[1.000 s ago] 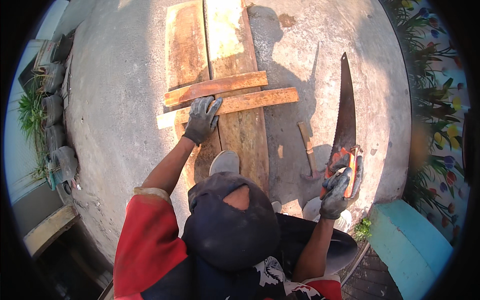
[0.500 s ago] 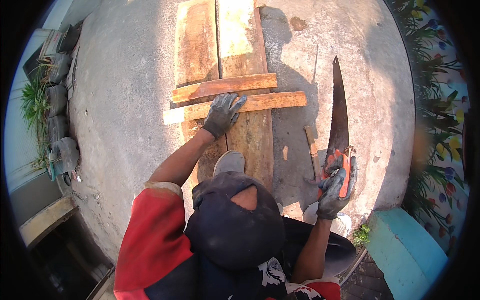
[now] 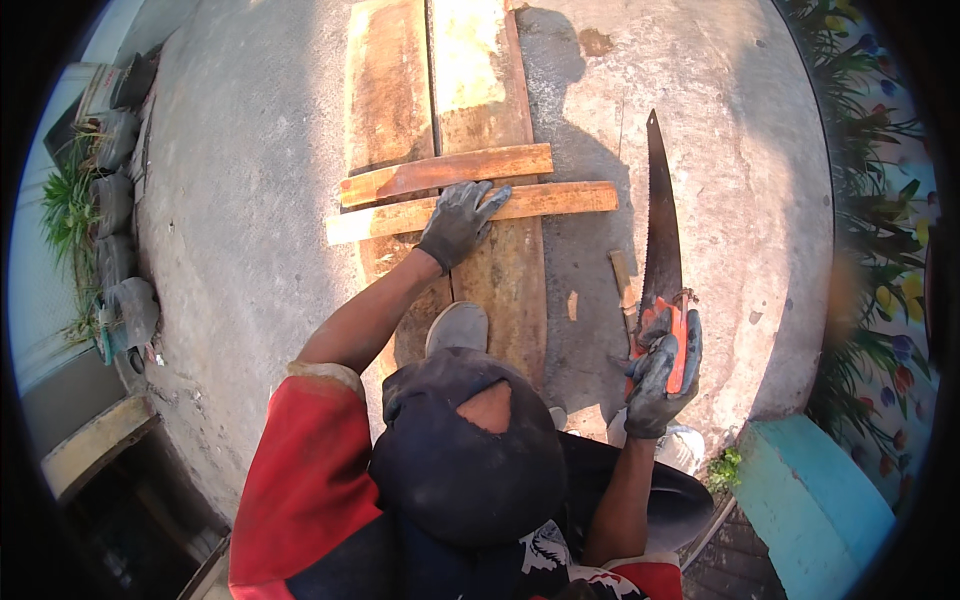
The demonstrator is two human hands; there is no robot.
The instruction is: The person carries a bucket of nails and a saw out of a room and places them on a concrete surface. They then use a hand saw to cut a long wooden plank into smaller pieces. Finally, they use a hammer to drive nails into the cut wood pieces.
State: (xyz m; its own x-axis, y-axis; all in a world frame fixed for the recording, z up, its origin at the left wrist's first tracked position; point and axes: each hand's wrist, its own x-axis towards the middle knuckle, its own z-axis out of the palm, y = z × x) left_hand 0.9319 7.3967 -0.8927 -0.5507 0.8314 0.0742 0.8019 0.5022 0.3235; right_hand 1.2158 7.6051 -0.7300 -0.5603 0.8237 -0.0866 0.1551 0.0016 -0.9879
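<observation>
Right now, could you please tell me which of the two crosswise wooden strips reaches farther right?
The lower strip, under the left hand; its right end extends past that of the upper strip.

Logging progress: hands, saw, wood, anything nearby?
Grey-gloved right hand gripping orange-handled metal saw. Left hand on nearer narrow wooden strip. Wooden-handled hammer left of saw.

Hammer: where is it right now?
In the head view, right of centre: the hammer lies on the concrete between the long boards and the saw, its head end near the right hand.
</observation>
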